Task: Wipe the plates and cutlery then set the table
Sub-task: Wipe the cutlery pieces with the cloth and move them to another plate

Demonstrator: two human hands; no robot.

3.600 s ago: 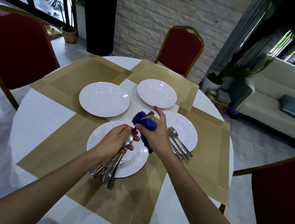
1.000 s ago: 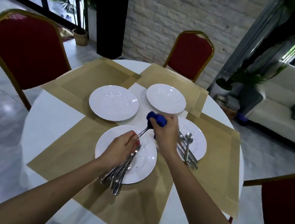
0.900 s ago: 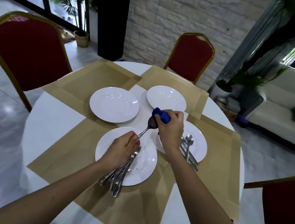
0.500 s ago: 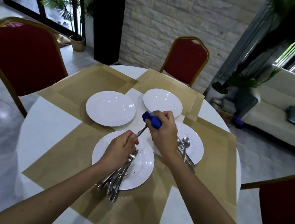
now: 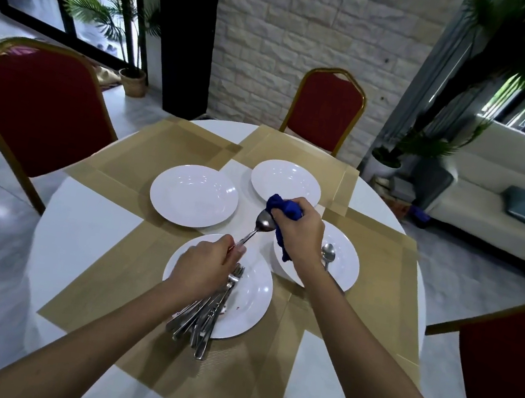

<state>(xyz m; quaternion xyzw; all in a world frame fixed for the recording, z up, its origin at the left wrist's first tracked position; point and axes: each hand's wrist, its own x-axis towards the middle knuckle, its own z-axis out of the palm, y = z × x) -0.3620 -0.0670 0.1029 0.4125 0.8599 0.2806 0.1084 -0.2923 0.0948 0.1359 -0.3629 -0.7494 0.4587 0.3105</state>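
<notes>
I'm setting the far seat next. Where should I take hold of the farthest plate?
Probably its left rim, coming from the left with the thumb on top: the farthest plate lies flat, so only the rim offers purchase, and the right hand holding the blue cloth crowds its near edge.

Soft window daylight; wide-angle edge warp; periphery motion-blurred.

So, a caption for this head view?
Left hand holds a spoon; right hand holds a blue cloth against it.
</notes>
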